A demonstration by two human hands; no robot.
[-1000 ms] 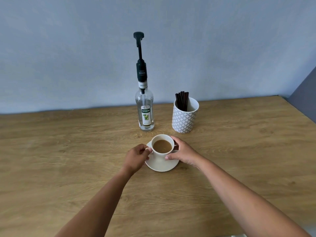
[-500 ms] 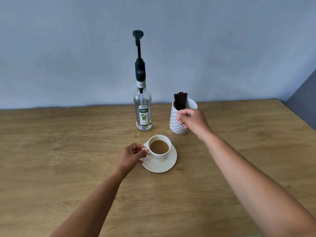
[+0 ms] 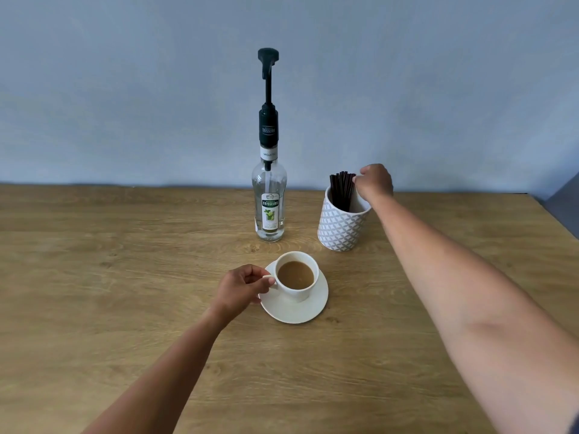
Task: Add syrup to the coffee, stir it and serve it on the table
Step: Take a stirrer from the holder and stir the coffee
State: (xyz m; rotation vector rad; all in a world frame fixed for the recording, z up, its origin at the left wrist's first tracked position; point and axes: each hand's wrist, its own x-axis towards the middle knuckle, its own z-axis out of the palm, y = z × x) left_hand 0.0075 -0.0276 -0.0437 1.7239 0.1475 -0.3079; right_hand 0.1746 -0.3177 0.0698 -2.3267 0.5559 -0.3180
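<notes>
The left hand (image 3: 239,288) pinches the coffee cup's (image 3: 296,275) handle on its saucer (image 3: 294,311), bare tabletop (image 3: 94,277) around. Beyond, the syrup bottle (image 3: 269,202); the right hand (image 3: 374,181) closes on stir sticks (image 3: 341,191) above the holder's (image 3: 341,228) rim.

The left hand (image 3: 241,288) covers the cup (image 3: 296,275) handle. The right hand (image 3: 374,181) hides its own fingertips at the stirrers (image 3: 341,189), so the grip cannot be told. The frame cuts both forearms.
</notes>
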